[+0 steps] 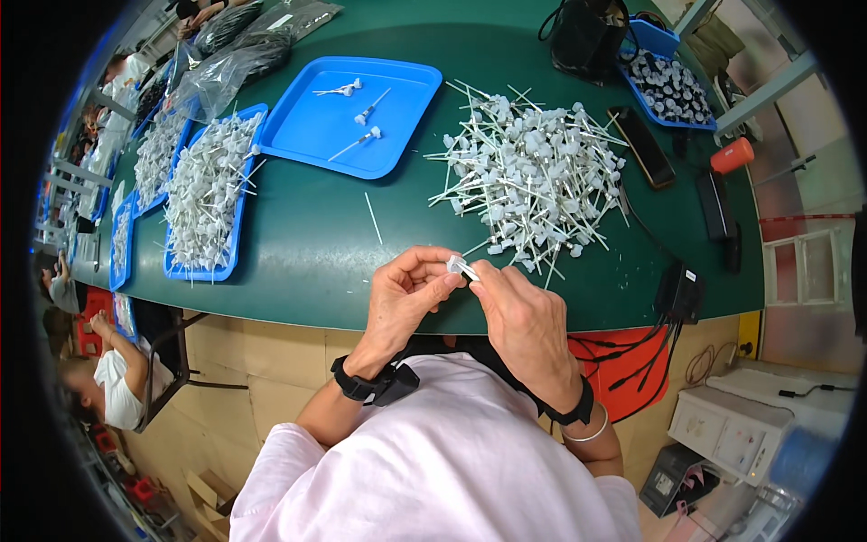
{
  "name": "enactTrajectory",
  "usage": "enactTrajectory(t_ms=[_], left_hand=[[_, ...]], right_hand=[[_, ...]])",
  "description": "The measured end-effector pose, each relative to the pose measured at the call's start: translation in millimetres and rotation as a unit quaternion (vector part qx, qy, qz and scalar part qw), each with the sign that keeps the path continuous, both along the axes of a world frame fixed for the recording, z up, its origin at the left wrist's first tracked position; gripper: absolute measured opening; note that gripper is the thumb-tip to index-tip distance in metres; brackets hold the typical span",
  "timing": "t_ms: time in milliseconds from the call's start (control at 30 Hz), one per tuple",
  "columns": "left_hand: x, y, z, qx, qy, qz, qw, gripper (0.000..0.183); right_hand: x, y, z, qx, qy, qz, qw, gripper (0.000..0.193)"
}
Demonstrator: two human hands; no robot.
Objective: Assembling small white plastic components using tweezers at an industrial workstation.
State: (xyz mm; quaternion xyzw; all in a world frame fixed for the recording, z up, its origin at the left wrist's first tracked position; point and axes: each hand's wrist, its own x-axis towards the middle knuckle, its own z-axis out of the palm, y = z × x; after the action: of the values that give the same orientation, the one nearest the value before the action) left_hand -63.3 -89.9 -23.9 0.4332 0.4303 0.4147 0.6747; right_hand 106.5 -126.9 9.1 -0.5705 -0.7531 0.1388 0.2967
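Observation:
Close to the table's front edge, my two hands meet over a small white plastic piece with a thin stem [459, 267]. My left hand [399, 294] pinches its wider head between thumb and fingers. From the other side, my right hand [526, 312] is closed on the stem end, and its fingers hide part of the piece. Just beyond my right hand lies a large heap of similar white pieces with thin tubes [535, 172]. A blue tray [312, 108] beyond my left hand holds several such pieces. One loose thin tube [373, 219] lies on the green table [307, 235].
At left, a blue tray [238, 244] is heaped with white pieces, with more trays beyond. Plastic bags [257, 54] lie at the back. To the right are a phone [642, 147], a black bag [589, 41], a tray of dark-and-clear parts [668, 88] and a cabled black box [679, 293]. Another person [126, 384] sits at left.

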Motion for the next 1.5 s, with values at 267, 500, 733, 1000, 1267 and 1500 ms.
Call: enactTrajectory(t_ms=[267,500,733,1000,1267,1500], left_hand=[[1.6,-1.6,-4.0,0.014,-0.001,-0.003,1.000,0.021],[4.1,-2.9,-4.2,0.008,-0.006,0.009,1.000,0.021],[4.6,-2.6,-6.5,0.009,-0.009,0.010,1.000,0.021],[4.9,-3.4,-7.8,0.022,-0.005,0.010,1.000,0.022],[5.5,-4.4,-9.5,0.033,-0.002,0.014,0.999,0.021],[5.6,-5.5,-10.1,0.029,-0.012,0.009,0.999,0.021]], right_hand=[[0.4,0.7,-3.2,-0.008,0.003,0.000,1.000,0.014],[1.0,2.2,-6.3,-0.012,0.039,0.004,0.999,0.013],[1.1,2.8,-8.3,-0.017,0.072,0.007,0.997,0.012],[4.0,5.6,-10.1,-0.055,0.159,0.014,0.986,0.012],[12.9,8.8,-12.4,-0.183,0.250,0.020,0.951,0.017],[22.2,15.7,-21.3,-0.263,0.320,0.070,0.908,0.020]])
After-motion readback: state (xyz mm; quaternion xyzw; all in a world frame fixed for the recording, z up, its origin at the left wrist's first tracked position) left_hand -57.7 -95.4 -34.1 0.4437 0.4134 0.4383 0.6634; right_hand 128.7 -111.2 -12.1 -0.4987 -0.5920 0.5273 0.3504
